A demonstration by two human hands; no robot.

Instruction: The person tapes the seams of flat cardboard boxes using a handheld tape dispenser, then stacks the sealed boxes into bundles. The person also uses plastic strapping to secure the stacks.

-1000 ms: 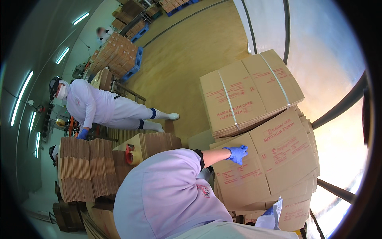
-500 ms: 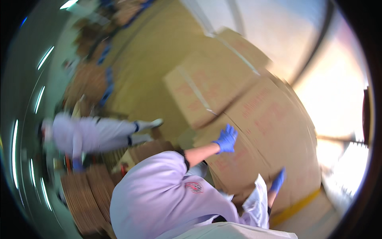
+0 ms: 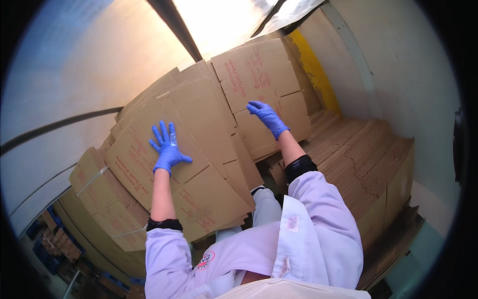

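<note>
My left hand, in a blue glove, has its fingers spread flat over a flattened cardboard box with red print. That box tops a leaning pile of flat sheets. My right hand, gloved in blue too, is stretched out with its fingers close together and nothing held. It is over another flattened cardboard box to the right of the first pile; I cannot tell whether it touches the surface.
A strapped bundle of flat cartons leans at the left. On the right lies a large stack of flat cardboard, edges up. Behind are a yellow post and a pale wall. Blue pallets show at lower left.
My view has swung to the right, and the person in white is out of sight. My right hand is now raised over the right-hand cartons; my left hand remains at the cardboard.
</note>
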